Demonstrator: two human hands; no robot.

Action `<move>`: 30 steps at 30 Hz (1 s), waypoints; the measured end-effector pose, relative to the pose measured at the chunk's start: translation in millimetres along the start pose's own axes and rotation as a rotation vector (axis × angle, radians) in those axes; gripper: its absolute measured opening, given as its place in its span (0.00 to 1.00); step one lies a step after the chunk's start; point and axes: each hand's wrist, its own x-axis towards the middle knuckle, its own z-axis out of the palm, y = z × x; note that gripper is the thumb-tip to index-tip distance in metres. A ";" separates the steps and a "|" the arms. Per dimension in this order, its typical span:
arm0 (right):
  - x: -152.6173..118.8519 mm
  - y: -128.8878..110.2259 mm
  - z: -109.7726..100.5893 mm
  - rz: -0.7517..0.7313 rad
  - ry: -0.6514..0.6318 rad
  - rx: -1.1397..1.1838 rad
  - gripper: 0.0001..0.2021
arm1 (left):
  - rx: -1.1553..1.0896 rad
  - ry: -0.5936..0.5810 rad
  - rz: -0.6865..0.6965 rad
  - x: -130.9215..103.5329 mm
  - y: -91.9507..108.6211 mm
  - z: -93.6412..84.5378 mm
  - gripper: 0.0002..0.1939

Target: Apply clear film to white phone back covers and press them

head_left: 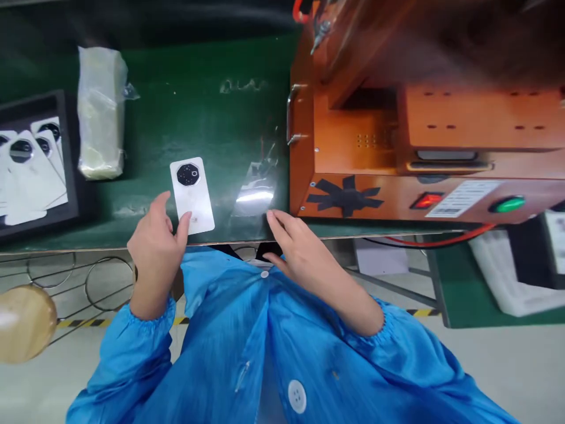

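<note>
A white phone back cover [194,200] with a black octagonal camera window lies on the green bench, slightly tilted. The thumb of my left hand [158,235] reaches its lower left corner. That hand's thumb and index finger are spread apart, and nothing is gripped between them. To the right, a clear, shiny film sheet [253,197] rests flat on the bench. At its lower right corner are the fingertips of my right hand [300,244]; its fingers are stretched out with the thumb apart.
An orange machine [304,153] with a lit red switch and green button stands on the right. On the left, a black tray [73,159] contains several white phone covers [33,176]. Beside it lies a plastic-wrapped block [101,112]. A round wooden stool [26,324] is below left.
</note>
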 end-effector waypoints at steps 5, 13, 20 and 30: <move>-20.2 1.1 -3.0 0.011 0.191 0.006 0.31 | -0.211 -0.267 0.694 24.4 34.5 20.9 0.20; 20.5 -20.3 6.3 -0.028 0.352 -0.112 0.19 | -0.293 -0.350 0.656 41.3 48.3 48.6 0.12; 46.2 -11.5 17.0 -0.028 0.219 -0.252 0.20 | -0.385 -0.349 0.481 32.1 53.4 45.8 0.04; 24.9 -12.1 18.3 -0.131 0.515 -0.314 0.10 | -0.418 -0.245 0.622 28.1 44.6 48.3 0.05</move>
